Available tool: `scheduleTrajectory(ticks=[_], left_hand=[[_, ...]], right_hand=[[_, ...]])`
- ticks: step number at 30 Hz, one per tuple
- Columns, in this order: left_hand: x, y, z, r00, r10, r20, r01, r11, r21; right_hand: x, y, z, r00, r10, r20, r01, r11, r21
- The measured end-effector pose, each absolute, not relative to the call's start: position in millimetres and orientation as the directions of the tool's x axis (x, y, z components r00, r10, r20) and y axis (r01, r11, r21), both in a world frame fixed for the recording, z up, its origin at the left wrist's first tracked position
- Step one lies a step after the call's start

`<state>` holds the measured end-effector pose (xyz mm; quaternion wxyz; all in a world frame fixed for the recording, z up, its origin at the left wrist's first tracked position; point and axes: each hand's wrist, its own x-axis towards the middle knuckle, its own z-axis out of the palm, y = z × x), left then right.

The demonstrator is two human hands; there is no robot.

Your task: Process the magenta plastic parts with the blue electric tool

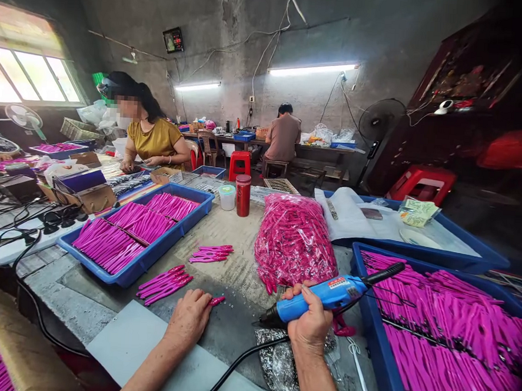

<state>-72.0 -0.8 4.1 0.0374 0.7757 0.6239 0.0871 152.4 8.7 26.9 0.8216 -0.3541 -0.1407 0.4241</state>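
My right hand [309, 325] is wrapped around a blue electric screwdriver [325, 296], its black nose angled down to the left over the table. My left hand [190, 315] lies low on the work surface, fingers closed over a magenta plastic piece [216, 301] whose glossy darker tip sticks out past the fingertips. Most of that piece is hidden under the hand. Just beyond are two small groups of similar magenta pieces [164, 285]. Tiny metal bits [232, 297] are scattered between my hands. A clear bag of small metal parts [277, 362] sits under my right wrist.
Blue trays of magenta pieces flank me, the left tray [125, 278] and the right tray [369, 338]. A full bag of glossy pink parts [296, 239] stands ahead, near a red canister [242, 197]. A black cord [242, 359] crosses the front. Two people [156, 139] sit farther back.
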Motion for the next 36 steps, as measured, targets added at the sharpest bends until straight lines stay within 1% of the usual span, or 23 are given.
scheduleTrajectory(ticks=[4,6,11,16,25,30,36], left_hand=[[-76.6,2.3,1.1,0.209,0.972,0.105,0.940,-0.229,0.254],[-76.9,3.2,1.1,0.205,0.973,0.104,0.933,-0.227,0.279],[-70.6,3.0,5.7,0.235,0.966,0.103,0.928,-0.255,0.270],[-62.2,3.0,7.6,0.263,0.963,0.051,0.932,-0.268,0.245],[-62.7,7.3,1.5,0.304,0.949,0.083,0.913,-0.315,0.258],[-65.3,9.1,-0.8,0.328,0.938,0.112,0.887,-0.346,0.305],[-65.6,8.9,2.0,0.349,0.934,0.069,0.886,-0.353,0.300]], right_hand=[[152.3,9.1,27.6,0.615,0.784,-0.083,-0.590,0.388,-0.708],[152.3,8.9,28.3,0.615,0.783,-0.088,-0.593,0.386,-0.706],[152.5,8.2,29.7,0.612,0.786,-0.093,-0.597,0.380,-0.707],[152.0,8.2,31.4,0.603,0.791,-0.103,-0.610,0.375,-0.698],[152.4,8.2,32.0,0.603,0.789,-0.118,-0.616,0.367,-0.697],[152.3,8.3,32.3,0.609,0.785,-0.118,-0.610,0.367,-0.702],[152.9,9.1,31.1,0.604,0.786,-0.133,-0.622,0.360,-0.695]])
